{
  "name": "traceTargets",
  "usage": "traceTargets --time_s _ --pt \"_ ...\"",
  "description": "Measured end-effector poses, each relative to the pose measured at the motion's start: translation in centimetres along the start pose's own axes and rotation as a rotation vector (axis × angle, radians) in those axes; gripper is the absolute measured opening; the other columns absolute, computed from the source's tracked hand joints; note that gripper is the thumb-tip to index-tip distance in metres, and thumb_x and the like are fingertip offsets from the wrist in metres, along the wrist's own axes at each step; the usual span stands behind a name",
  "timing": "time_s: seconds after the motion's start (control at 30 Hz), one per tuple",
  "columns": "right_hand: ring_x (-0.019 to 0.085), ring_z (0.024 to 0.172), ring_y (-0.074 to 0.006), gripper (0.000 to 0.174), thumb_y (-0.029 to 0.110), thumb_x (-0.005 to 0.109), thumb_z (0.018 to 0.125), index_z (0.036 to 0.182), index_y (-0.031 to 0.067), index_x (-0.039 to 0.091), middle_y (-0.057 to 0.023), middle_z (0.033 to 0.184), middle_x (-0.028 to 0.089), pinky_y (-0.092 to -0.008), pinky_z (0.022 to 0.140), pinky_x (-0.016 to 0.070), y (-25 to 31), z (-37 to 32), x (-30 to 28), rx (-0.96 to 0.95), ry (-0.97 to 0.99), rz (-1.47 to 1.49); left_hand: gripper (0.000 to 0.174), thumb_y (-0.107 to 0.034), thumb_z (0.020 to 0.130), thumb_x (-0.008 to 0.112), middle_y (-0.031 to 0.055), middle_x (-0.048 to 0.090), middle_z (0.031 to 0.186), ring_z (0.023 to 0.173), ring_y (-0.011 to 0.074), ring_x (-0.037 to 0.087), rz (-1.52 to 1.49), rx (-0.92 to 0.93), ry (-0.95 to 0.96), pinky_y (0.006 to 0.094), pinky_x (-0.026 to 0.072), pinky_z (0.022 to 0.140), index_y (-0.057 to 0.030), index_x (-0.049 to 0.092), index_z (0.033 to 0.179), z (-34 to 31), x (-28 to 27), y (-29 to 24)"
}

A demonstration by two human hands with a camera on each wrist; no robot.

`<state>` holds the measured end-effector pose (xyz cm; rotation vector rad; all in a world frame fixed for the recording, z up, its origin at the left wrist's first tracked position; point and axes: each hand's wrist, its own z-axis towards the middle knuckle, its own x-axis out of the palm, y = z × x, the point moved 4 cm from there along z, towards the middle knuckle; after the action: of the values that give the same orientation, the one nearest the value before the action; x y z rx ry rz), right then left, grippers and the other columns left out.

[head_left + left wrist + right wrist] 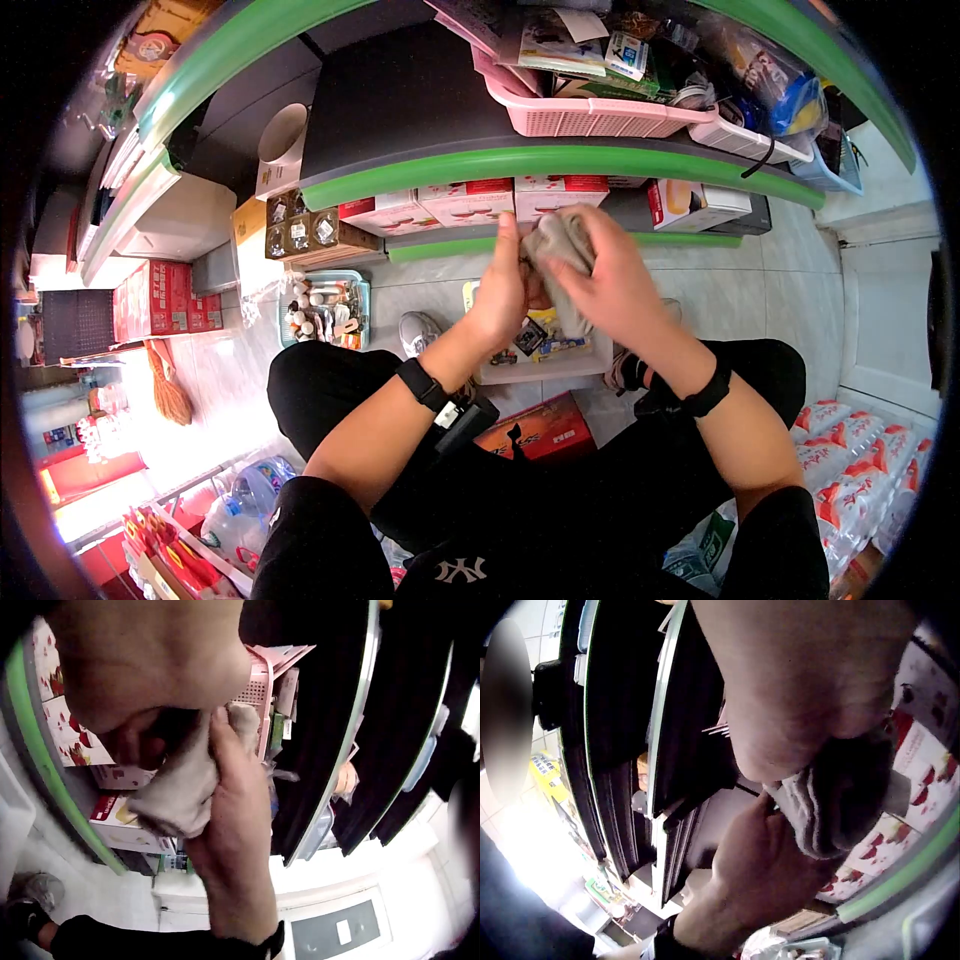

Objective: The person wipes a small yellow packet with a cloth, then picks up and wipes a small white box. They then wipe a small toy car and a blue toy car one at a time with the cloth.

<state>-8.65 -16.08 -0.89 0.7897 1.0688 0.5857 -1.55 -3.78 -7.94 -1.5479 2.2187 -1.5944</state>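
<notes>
A grey-beige cloth [560, 255] is bunched up between my two hands, in front of the low shelf and above a white bin [545, 372]. My right hand [612, 270] grips the cloth, thumb and fingers folded over it. My left hand [500, 300] meets the cloth from the left, thumb pointing up. In the left wrist view its curled fingers [139, 742] sit beside the cloth's edge; I cannot tell what they hold. The right wrist view shows the folded cloth [817, 806] hanging beneath the right hand, against the left. The bin contains small packets.
Ahead runs a green-edged shelf [560, 162] with a pink basket [600, 115] of packets; red-and-white boxes [465, 205] stand beneath. A blue basket [365, 310] of small bottles sits on the floor at left. A red box [540, 430] lies between my legs. Wrapped bottles [865, 470] are stacked at right.
</notes>
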Motion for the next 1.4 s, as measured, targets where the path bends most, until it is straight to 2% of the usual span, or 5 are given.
traceTargets --time_s 0.17,0.3,0.5,1.0,1.4 --pt "0.066 0.094 -0.0405 0.045 0.010 0.077 0.077 0.115 0.0064 0.054 -0.0150 0.107 0.060 -0.0483 0.077 0.0551 2.3 -1.2 1.2 -0.032 0.182 -0.149 0.076 -0.066 0.108 0.029 0.0097 0.072 0.115 0.101 0.0200 0.070 -0.058 0.221 0.055 0.0350 0.0548 0.097 -0.0005 0.061 0.130 1.1 -1.4 -2.1" --pt "0.066 0.092 -0.0407 0.046 0.009 0.078 0.077 0.116 0.0058 0.054 -0.0158 0.106 0.061 -0.0467 0.077 0.0548 2.7 -0.6 -0.3 -0.098 0.056 -0.078 0.074 -0.070 0.107 0.023 0.0020 0.066 0.088 0.063 0.0095 0.050 0.021 0.172 0.020 0.0252 0.0394 0.058 -0.0096 0.064 0.121 0.7 -0.9 -2.6" --pt "0.066 0.092 -0.0411 0.043 0.009 0.077 0.079 0.116 0.0036 0.056 -0.0176 0.102 0.061 -0.0455 0.078 0.0541 1.5 0.4 -2.1 -0.045 -0.091 -0.078 0.073 -0.074 0.104 0.024 -0.0008 0.052 0.074 0.057 0.0097 0.042 0.061 -0.045 0.048 0.0269 0.0372 0.056 -0.0119 0.059 0.121 -0.2 0.9 1.0" --pt "0.066 0.093 -0.0402 0.041 0.009 0.078 0.077 0.112 0.0044 0.057 -0.0172 0.104 0.063 -0.0455 0.079 0.0536 2.7 0.4 -2.8 -0.074 -0.012 -0.050 0.080 -0.076 0.103 0.021 0.0021 0.064 0.090 0.061 0.0085 0.048 -0.072 0.164 0.086 0.0236 0.0315 0.050 -0.0082 0.060 0.121 0.4 -0.5 -3.6" --pt "0.066 0.098 -0.0395 0.042 0.010 0.078 0.077 0.113 0.0059 0.057 -0.0135 0.109 0.062 -0.0470 0.080 0.0548 2.3 -0.3 -1.2 -0.075 0.114 -0.216 0.070 -0.069 0.106 0.028 0.0094 0.070 0.118 0.110 0.0236 0.068 0.007 0.084 -0.012 0.0411 0.0539 0.098 -0.0099 0.061 0.127 -0.1 0.8 -2.2"
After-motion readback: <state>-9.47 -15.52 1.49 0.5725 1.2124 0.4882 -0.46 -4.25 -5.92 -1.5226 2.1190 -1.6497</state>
